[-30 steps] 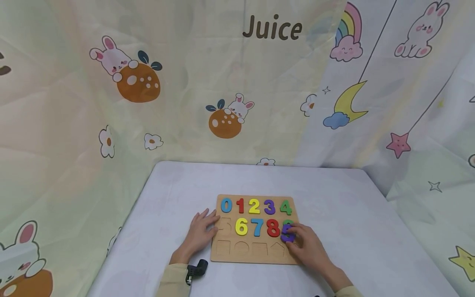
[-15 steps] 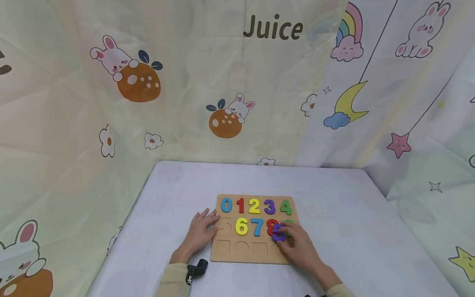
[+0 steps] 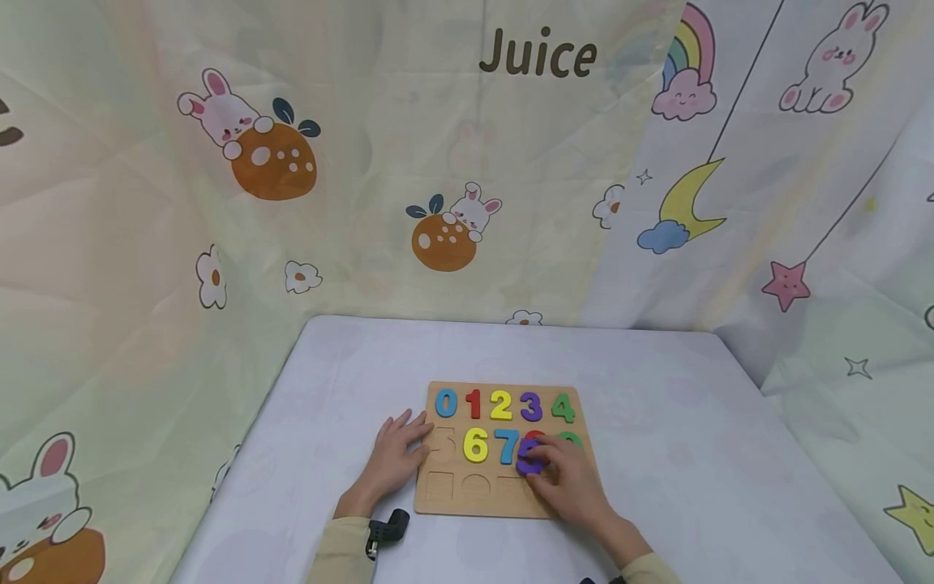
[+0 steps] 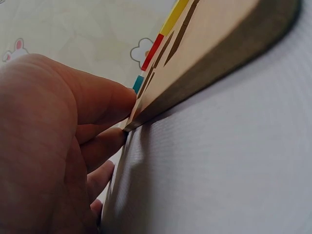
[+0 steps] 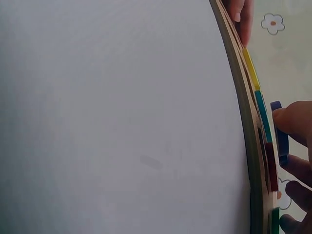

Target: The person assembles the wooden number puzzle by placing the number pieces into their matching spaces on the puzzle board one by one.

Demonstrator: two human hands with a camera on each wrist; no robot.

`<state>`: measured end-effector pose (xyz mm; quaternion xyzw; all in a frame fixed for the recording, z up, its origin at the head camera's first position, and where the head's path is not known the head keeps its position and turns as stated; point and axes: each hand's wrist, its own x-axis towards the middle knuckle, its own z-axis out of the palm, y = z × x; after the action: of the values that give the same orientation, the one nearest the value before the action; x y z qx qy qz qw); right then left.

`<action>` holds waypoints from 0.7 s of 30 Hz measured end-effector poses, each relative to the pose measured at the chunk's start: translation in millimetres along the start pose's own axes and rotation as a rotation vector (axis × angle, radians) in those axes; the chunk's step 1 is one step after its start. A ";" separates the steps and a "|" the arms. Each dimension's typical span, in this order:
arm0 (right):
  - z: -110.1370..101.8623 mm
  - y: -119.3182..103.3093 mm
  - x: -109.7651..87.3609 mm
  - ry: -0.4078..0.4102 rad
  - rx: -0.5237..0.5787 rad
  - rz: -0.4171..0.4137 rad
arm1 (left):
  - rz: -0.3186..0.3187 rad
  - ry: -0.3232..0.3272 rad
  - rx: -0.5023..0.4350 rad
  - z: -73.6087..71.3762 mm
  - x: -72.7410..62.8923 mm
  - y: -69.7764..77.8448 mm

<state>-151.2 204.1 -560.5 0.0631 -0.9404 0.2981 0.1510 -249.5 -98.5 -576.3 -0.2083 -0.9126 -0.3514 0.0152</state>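
In the head view my right hand (image 3: pixel 572 483) pinches a purple number 5 puzzle piece (image 3: pixel 527 458) between thumb and fingers. The piece is held over the second row of the wooden number board (image 3: pixel 496 504), covering most of the red 8 (image 3: pixel 535 435). From the right wrist, the purple piece (image 5: pixel 280 131) shows just above the board's face. My left hand (image 3: pixel 394 454) rests at the board's left edge with its fingers spread. In the left wrist view its thumb and a fingertip touch the board's edge (image 4: pixel 195 80).
Number pieces 0 (image 3: pixel 446 403) through 4 (image 3: pixel 563 408) fill the top row. Yellow 6 (image 3: pixel 476 446), blue 7 (image 3: pixel 507 446) and a partly hidden green piece (image 3: pixel 571 439) sit below. A bare 5-shaped recess (image 3: pixel 443 440) lies near my left fingers. White cloth covers the table (image 3: pixel 350 365).
My right hand has moved left across the board with the purple 5, from over the green piece at the row's right end to over the red 8. The left hand stays put.
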 end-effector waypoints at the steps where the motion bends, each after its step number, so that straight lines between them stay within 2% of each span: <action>1: 1.0 -1.6 0.4 -0.004 -0.001 -0.002 | -0.002 0.000 0.001 -0.1 -0.1 0.4; 4: 4.0 -6.8 1.3 -0.023 0.013 -0.006 | -0.021 -0.008 -0.004 -0.7 -0.4 1.2; 11: 12.2 -18.2 2.5 -0.058 0.058 -0.014 | -0.017 -0.014 -0.002 -1.4 -1.6 2.0; 21: 22.2 -29.5 5.8 -0.080 0.022 -0.030 | -0.015 -0.017 0.007 -1.5 -1.4 1.0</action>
<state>-156.0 167.0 -559.9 0.0908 -0.9412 0.3036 0.1172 -248.1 -99.3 -574.8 -0.2043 -0.9155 -0.3466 0.0055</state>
